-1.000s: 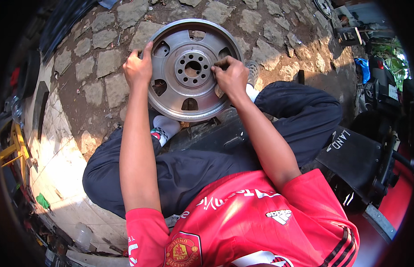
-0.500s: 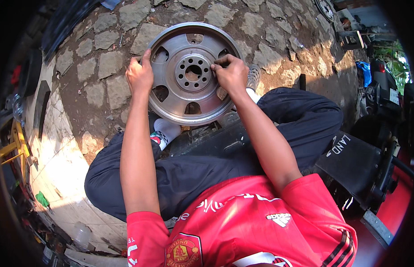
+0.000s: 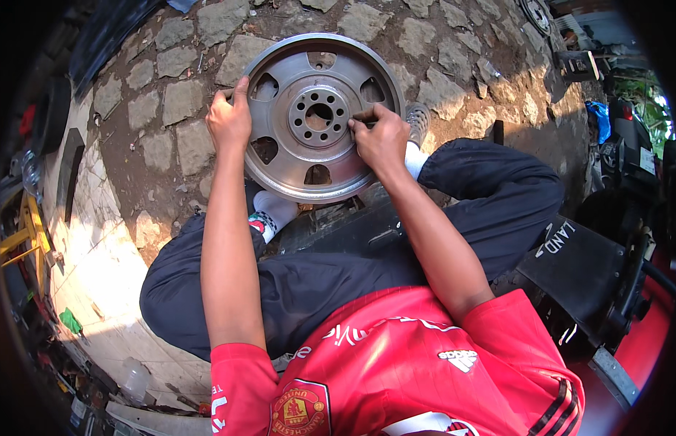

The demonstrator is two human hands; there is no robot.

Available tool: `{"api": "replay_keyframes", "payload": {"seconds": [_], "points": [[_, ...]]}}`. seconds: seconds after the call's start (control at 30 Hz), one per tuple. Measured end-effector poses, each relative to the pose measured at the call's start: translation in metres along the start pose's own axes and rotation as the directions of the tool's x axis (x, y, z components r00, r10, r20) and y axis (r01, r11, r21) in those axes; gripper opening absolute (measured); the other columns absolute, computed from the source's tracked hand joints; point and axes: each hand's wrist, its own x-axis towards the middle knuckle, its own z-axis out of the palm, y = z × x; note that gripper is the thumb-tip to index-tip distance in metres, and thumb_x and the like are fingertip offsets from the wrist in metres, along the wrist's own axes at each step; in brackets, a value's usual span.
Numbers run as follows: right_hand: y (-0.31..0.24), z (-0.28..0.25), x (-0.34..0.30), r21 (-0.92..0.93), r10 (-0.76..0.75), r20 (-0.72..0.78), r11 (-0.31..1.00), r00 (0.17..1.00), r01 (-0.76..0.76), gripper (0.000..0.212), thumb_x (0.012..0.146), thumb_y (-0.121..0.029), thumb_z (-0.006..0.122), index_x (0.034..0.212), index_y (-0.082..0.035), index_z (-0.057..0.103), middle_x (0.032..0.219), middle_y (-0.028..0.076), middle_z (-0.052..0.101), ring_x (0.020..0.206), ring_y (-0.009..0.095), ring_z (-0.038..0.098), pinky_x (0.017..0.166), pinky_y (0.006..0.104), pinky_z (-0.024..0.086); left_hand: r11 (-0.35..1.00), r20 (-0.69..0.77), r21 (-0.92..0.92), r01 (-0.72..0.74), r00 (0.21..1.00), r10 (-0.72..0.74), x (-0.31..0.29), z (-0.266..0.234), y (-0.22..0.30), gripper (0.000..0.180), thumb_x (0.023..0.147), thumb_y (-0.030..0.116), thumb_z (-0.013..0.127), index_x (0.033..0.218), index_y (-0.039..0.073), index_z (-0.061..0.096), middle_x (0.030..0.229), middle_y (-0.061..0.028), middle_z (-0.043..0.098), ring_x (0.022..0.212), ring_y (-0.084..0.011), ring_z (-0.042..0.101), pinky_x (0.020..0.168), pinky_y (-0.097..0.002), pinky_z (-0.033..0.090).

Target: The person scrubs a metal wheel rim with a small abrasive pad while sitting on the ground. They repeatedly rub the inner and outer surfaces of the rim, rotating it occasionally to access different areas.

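A grey metal wheel stands tilted in front of me, by my feet. A ring of small round holes surrounds its central opening, and larger windows lie farther out. My left hand is closed on the wheel's left rim; some of its fingers are hidden behind the edge. On the right side of the wheel's face, my right hand is pinched, its fingertips against the metal beside the hub. Something small and dark shows at those fingers, but I cannot make out what it is.
Below the wheel lies a dark flat surface between my legs. Rough stone paving spreads beyond. A yellow metal frame stands at the left, and a black panel sits at the right. A clear plastic container lies at lower left.
My right hand has slid slightly down and to the right across the wheel's face. My left hand keeps its hold on the rim.
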Motion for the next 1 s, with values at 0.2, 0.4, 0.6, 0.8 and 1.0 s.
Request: {"api": "replay_keyframes", "payload": {"seconds": [0.2, 0.4, 0.6, 0.8, 1.0], "points": [[-0.025, -0.004, 0.01, 0.015, 0.104, -0.013, 0.995, 0.995, -0.103, 0.019, 0.084, -0.02, 0.088, 0.097, -0.007, 0.084, 0.091, 0.016, 0.082, 0.087, 0.031, 0.08, 0.085, 0.042, 0.059, 1.0, 0.022, 0.014, 0.004, 1.0, -0.004, -0.001, -0.003, -0.003, 0.087, 0.098, 0.077, 0.057, 0.121, -0.006, 0.073, 0.119, -0.036, 0.073, 0.12, -0.0534, 0.068, 0.106, -0.0566, 0.051], [-0.019, -0.006, 0.007, 0.069, 0.093, 0.001, 0.993, 0.996, -0.093, 0.016, 0.083, -0.013, 0.085, 0.093, -0.001, 0.081, 0.088, 0.023, 0.079, 0.087, 0.039, 0.079, 0.088, 0.0449, 0.06, 1.0, 0.006, -0.003, -0.012, 1.0, 0.012, 0.003, 0.0, -0.002, 0.088, 0.098, 0.078, 0.057, 0.119, -0.006, 0.072, 0.118, -0.0363, 0.073, 0.12, -0.0537, 0.068, 0.106, -0.057, 0.051], [0.002, 0.002, -0.012, 0.017, 0.018, -0.004, 1.0, 1.0, -0.018, 0.02, 0.085, -0.021, 0.089, 0.098, -0.006, 0.084, 0.09, 0.014, 0.082, 0.084, 0.027, 0.08, 0.084, 0.0396, 0.06, 1.0, 0.006, 0.012, 0.009, 1.0, -0.009, 0.002, 0.0, 0.0, 0.088, 0.098, 0.077, 0.056, 0.118, -0.007, 0.072, 0.118, -0.0361, 0.074, 0.12, -0.0531, 0.068, 0.107, -0.0563, 0.051], [-0.012, 0.001, 0.015, 0.036, 0.108, -0.011, 0.994, 0.994, -0.107, 0.021, 0.084, -0.021, 0.089, 0.098, -0.006, 0.084, 0.09, 0.017, 0.082, 0.086, 0.03, 0.08, 0.086, 0.0416, 0.06, 1.0, 0.03, -0.01, -0.016, 0.999, 0.017, -0.002, -0.002, 0.003, 0.089, 0.099, 0.077, 0.055, 0.119, -0.008, 0.072, 0.117, -0.0367, 0.074, 0.12, -0.053, 0.068, 0.108, -0.056, 0.051], [-0.012, -0.003, -0.007, 0.038, 0.063, -0.012, 0.997, 0.998, -0.063, 0.017, 0.083, -0.014, 0.085, 0.094, -0.001, 0.083, 0.088, 0.021, 0.08, 0.083, 0.034, 0.08, 0.086, 0.0428, 0.061, 1.0, 0.004, 0.003, -0.023, 1.0, 0.023, 0.005, 0.003, -0.006, 0.089, 0.099, 0.078, 0.055, 0.12, -0.007, 0.072, 0.116, -0.0351, 0.074, 0.119, -0.0527, 0.069, 0.107, -0.0557, 0.051]]}}
